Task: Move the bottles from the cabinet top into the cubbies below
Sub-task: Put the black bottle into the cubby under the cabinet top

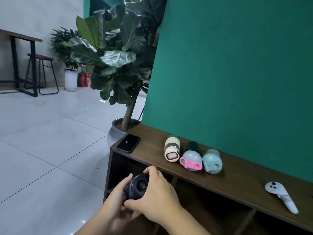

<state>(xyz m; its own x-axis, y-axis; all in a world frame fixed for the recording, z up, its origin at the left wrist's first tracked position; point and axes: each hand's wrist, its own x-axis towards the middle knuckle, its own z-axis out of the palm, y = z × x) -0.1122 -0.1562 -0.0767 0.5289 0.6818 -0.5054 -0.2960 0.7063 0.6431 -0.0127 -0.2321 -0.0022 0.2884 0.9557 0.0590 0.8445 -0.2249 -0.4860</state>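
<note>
1. Dark round-capped bottle (137,186), seen end-on, held in front of the leftmost cubby (122,168) of the dark wooden cabinet (228,185), below the cabinet's front edge; only the cap end shows, the body being hidden behind the hands.
2. Left hand (116,197), fingers curled around the bottle's left side; the wrist is cut off at the lower frame edge.
3. Right hand (157,195), closed over the bottle's right side and top, thumb beneath.
4. Cream bottle with pink cap (172,148), lying on the cabinet top near the back edge, cap toward the viewer.
5. Dark bottle with grey lid and pink strap (191,158), lying just beside item 4; its body is partly hidden by the lid.
6. Pale teal bottle (212,161), lying just beside item 5.
7. Black smartphone (128,143), screen up, at the top's left front corner.
8. White handheld controller (281,196), near the front edge, toward the right.
9. Cubby interiors: dark; contents cannot be made out.
</note>
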